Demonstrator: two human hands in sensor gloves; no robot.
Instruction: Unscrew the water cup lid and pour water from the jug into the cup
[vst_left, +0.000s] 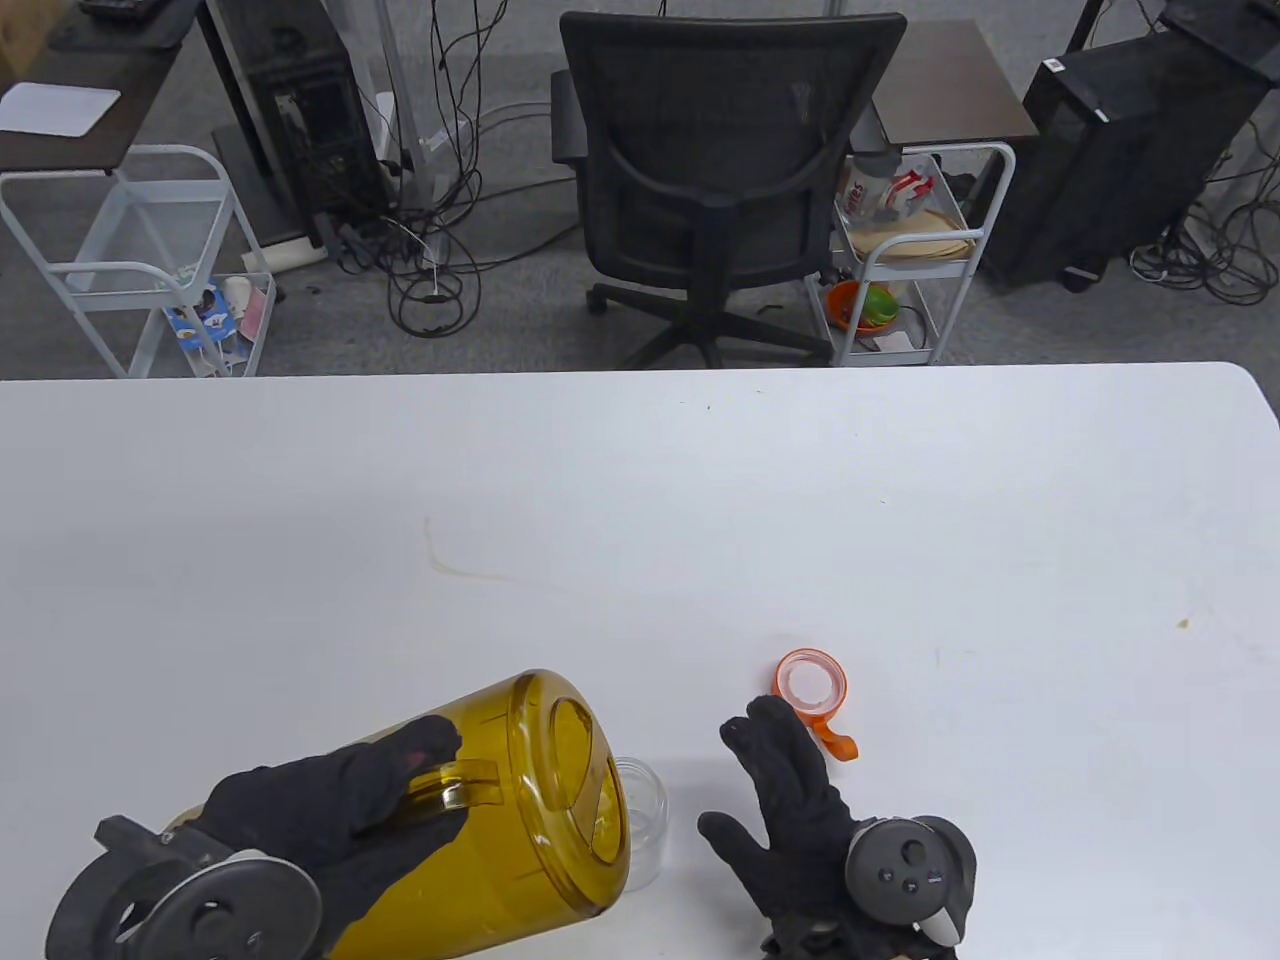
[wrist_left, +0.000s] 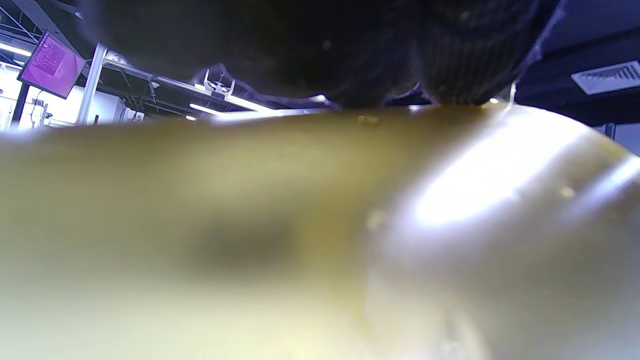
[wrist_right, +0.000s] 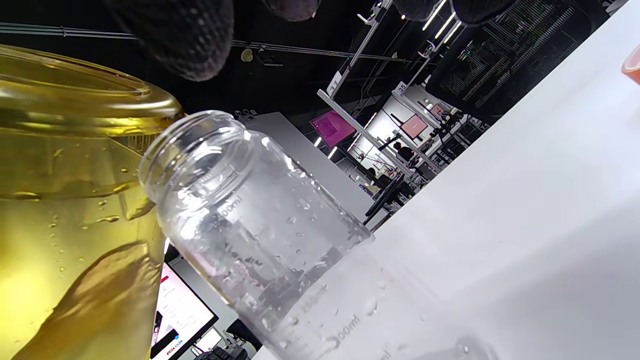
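An amber see-through jug (vst_left: 520, 820) is tipped to the right, its mouth over the clear cup (vst_left: 640, 810) that stands open on the table. My left hand (vst_left: 330, 810) grips the jug's handle (vst_left: 455, 785). In the left wrist view the jug's wall (wrist_left: 300, 240) fills the frame. My right hand (vst_left: 790, 800) is open to the right of the cup, fingers spread, not touching it. The orange lid (vst_left: 812, 690) lies off the cup just beyond those fingertips. The right wrist view shows the cup (wrist_right: 250, 225) with droplets inside, next to the jug (wrist_right: 75, 200).
The white table (vst_left: 640, 520) stretches far behind the objects. Beyond its far edge stand a black office chair (vst_left: 720, 180) and two white wire carts (vst_left: 920, 250).
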